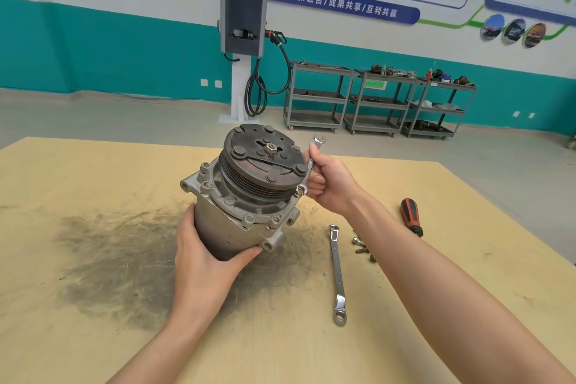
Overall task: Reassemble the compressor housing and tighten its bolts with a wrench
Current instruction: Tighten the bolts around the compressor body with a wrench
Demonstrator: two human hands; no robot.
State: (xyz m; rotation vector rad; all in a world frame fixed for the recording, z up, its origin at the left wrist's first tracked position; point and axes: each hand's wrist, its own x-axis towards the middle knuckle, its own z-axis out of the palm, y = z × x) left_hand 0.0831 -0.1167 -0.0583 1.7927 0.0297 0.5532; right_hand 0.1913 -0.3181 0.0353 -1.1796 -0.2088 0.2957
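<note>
Steel wrench (312,162) gripped by right hand (330,187); left hand (202,262) clasps compressor (246,196).

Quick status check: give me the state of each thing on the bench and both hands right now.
Grey metal compressor: upright, pulley on top.
Left hand: grips compressor body.
Right hand: grips silver combination wrench, ring end on a flange bolt.
Long silver ring spanner: lying flat, untouched.
Loose bolts: not fitted.
Red-black screwdriver: lying unused.
</note>
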